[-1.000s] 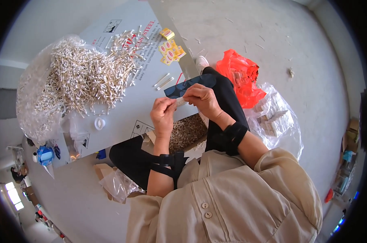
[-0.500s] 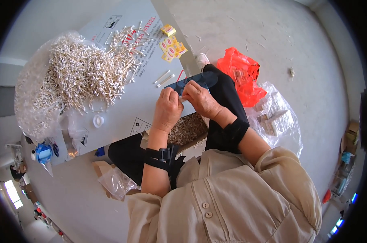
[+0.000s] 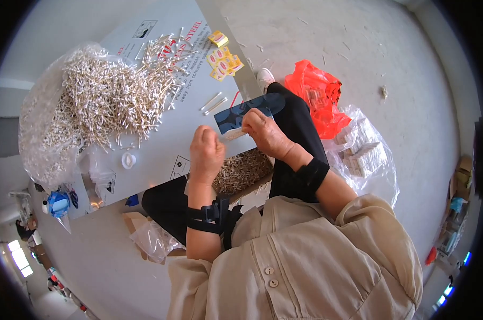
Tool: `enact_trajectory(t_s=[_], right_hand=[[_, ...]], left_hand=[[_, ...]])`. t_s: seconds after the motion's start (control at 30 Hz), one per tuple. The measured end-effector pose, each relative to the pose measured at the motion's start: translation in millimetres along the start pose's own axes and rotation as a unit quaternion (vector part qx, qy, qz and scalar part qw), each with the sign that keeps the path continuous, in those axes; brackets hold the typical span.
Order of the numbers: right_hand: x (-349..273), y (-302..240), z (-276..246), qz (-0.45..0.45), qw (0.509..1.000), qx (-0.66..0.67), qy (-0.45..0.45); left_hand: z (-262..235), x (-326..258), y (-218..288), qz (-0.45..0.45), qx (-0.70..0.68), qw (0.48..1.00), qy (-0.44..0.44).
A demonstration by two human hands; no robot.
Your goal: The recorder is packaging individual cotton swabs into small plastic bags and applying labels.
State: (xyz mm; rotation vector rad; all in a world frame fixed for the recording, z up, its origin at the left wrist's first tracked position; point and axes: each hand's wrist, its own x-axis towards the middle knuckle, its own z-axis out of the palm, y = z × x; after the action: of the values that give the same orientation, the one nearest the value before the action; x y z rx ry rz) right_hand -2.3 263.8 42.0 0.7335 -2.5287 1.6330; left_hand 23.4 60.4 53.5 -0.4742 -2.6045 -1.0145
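Note:
Over my lap, my right hand (image 3: 268,136) is closed, its fingers pinched at the edge of a small whitish, see-through piece (image 3: 233,134) that looks like a plastic bag. Left of it, my left hand (image 3: 207,154) makes a fist; whatever it grips is hidden. A dark blue see-through sheet (image 3: 230,118) lies just beyond both hands at the table's edge. Below them an open cardboard box (image 3: 256,186) filled with cotton swabs rests between my legs. Two loose cotton swabs (image 3: 213,103) lie on the table beside the sheet.
A big clear bag (image 3: 33,125) spills a heap of cotton swabs (image 3: 113,90) over the grey table (image 3: 145,160). Yellow packets (image 3: 224,64) and a round white lid (image 3: 128,160) lie there too. A red bag (image 3: 316,101) and a clear bag of white packs (image 3: 365,154) are at my right.
My hands have come apart: the left moved left and toward me, while the right stayed nearly in place. The whitish piece and more of the blue sheet now show between them.

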Motion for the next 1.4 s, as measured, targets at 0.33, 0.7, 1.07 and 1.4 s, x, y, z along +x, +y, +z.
enact_trajectory(t_s=[0.33,0.7,1.07,1.4], right_hand=[[-3,-15,-8,0.007,0.997,0.082,0.013],[3,-58,-10,-0.086,0.991,0.073,0.075],[15,-68,-11,-0.178,0.979,-0.058,0.079],[9,-57,-34,-0.221,0.962,-0.149,0.061]], left_hand=[[-8,3,26,-0.079,-0.209,0.974,0.043],[-32,6,58,-0.017,-0.13,0.989,0.067],[-23,1,74,-0.039,-0.1,0.987,0.119],[-30,-2,70,-0.029,-0.109,0.984,0.137]])
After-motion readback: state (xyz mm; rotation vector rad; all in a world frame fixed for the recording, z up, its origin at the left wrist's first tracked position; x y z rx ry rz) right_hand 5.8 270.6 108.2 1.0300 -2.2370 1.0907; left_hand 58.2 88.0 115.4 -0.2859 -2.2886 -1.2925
